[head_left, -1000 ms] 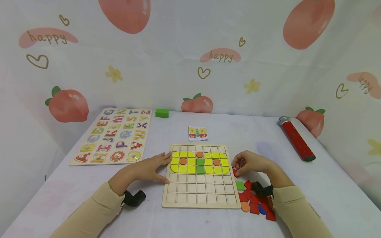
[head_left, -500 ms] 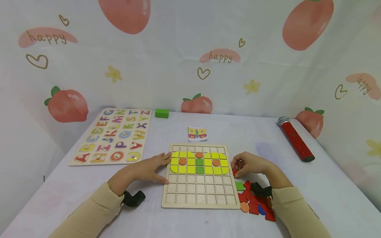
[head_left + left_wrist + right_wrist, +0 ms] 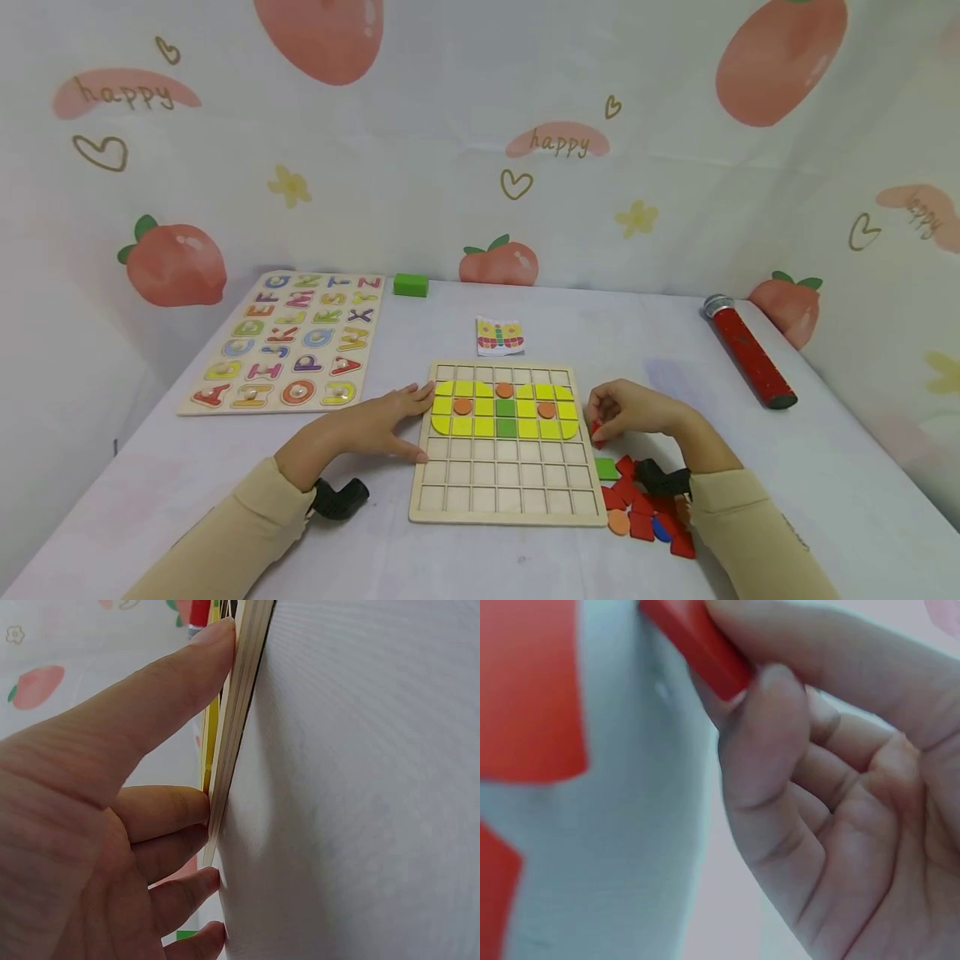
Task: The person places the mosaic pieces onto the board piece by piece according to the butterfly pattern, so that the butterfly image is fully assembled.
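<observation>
A wooden grid board (image 3: 510,475) lies in the middle of the table in the head view. Yellow tiles, orange discs and two green squares fill part of its upper rows. My left hand (image 3: 375,425) rests against the board's left edge, thumb and fingers extended; the left wrist view shows the fingertips touching the board's side. Just off the right edge, my right hand (image 3: 637,410) pinches a red tile (image 3: 701,645) between thumb and index finger, and the tile is tilted up. Below that hand lies a pile of red tiles (image 3: 641,525), partly covered by the wrist camera.
Behind the board lies a small butterfly pattern card (image 3: 500,336). An alphabet puzzle board (image 3: 285,342) stands at the left, a green block (image 3: 411,285) behind it. A red microphone (image 3: 750,352) lies at the right. Near the pile are a green tile (image 3: 606,469) and an orange disc (image 3: 618,522).
The red tile in my right hand has been tipped up off the table between thumb and finger. My left hand stays at the board's edge; the view shifts slightly.
</observation>
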Demonstrator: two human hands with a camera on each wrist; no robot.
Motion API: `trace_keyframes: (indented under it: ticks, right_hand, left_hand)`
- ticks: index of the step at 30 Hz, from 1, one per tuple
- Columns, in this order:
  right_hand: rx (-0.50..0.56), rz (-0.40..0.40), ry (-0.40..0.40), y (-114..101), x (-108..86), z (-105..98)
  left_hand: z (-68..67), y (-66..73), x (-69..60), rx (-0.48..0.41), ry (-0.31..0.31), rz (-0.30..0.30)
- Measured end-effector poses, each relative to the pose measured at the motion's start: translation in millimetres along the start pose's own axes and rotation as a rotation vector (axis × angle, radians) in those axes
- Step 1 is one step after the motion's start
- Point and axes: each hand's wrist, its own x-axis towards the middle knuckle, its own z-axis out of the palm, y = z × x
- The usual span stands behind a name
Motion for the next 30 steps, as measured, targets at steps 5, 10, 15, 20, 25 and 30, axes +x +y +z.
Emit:
trace_keyframes:
  ticks: [5,10,15,20,25,30]
  right_hand:
    - [0.058,0.008,0.025,-11.3,3.3,-4.5]
    - [0.097,-0.032,0.005,-32.2,16.5,0.0]
    - [0.112,-0.103,-0.051,-55.5,35.8,11.3]
    - [0.107,-0.175,-0.106,-80.9,55.0,27.2]
    - [0.102,-0.238,-0.141,-105.8,71.7,46.4]
    - [0.107,-0.225,-0.185,-124.5,87.5,66.1]
  left_hand:
    - [-1.0,1.2,-0.2,-0.004,-0.004,-0.011]
    - [-1.0,1.3,-0.8,-0.009,-0.005,-0.012]
    - [-0.3,1.2,-0.3,-0.005,-0.002,-0.007]
    - [0.0,0.8,-0.2,-0.005,-0.003,-0.001]
    - [0.0,0.0,0.3,-0.006,-0.010,0.008]
    - [-0.7,-1.3,-0.2,-0.016,-0.008,0.024]
